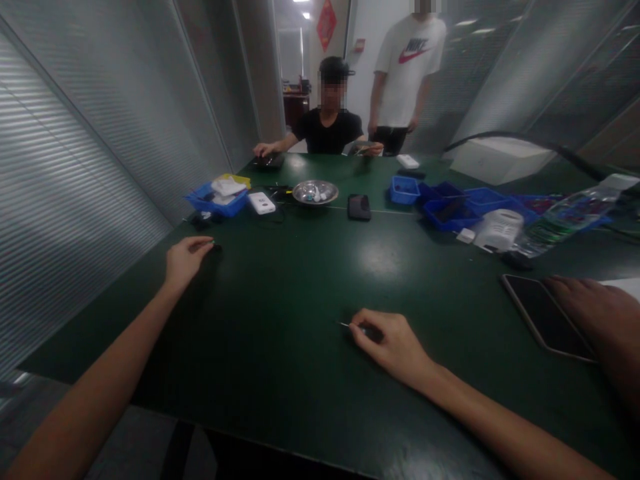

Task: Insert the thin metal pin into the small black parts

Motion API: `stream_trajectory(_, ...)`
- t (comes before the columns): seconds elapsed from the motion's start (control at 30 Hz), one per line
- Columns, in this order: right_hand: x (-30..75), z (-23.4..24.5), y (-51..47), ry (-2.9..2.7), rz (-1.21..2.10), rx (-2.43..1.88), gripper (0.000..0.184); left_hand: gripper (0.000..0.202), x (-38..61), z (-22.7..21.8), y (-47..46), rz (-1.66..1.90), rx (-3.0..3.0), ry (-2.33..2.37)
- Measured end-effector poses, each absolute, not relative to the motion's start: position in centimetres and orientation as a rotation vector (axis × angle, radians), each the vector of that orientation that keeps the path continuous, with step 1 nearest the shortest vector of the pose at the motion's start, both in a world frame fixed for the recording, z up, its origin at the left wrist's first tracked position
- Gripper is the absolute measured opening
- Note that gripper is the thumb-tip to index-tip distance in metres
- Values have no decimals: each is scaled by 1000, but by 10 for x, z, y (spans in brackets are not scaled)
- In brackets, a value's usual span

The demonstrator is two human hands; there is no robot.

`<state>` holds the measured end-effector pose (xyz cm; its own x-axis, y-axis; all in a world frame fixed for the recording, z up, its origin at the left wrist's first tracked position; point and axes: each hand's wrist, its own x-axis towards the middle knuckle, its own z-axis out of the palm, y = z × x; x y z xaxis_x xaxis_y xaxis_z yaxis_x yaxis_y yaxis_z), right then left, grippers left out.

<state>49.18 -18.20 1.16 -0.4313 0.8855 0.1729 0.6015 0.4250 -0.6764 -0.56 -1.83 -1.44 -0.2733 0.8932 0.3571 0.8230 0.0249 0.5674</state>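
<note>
My left hand (pixel 186 261) is over the left side of the green table (pixel 295 280), its thumb and fingertips pinched together on a small dark piece with a green spot (pixel 214 243). What kind of piece it is cannot be made out. Near the middle front, my right hand (pixel 393 340) is closed in a pinch just above the tabletop. From its fingertips a thin pale pin-like piece (pixel 344 325) sticks out to the left; the rest of it is hidden by the fingers.
Ahead are a metal dish (pixel 315 199) with small white parts, a white device (pixel 262 203), a blue basket (pixel 220 205) and a black device (pixel 359 207). Blue bins (pixel 450 212) and a plastic bottle (pixel 565 220) are right. Another person's hand (pixel 595 300) rests beside a phone (pixel 545 317).
</note>
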Motion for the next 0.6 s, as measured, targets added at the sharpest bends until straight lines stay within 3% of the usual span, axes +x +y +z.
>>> stream_trajectory(0.6,494,10,-181,-2161,732,-1271,19,46,-27,-24,-1,926,1730,2075)
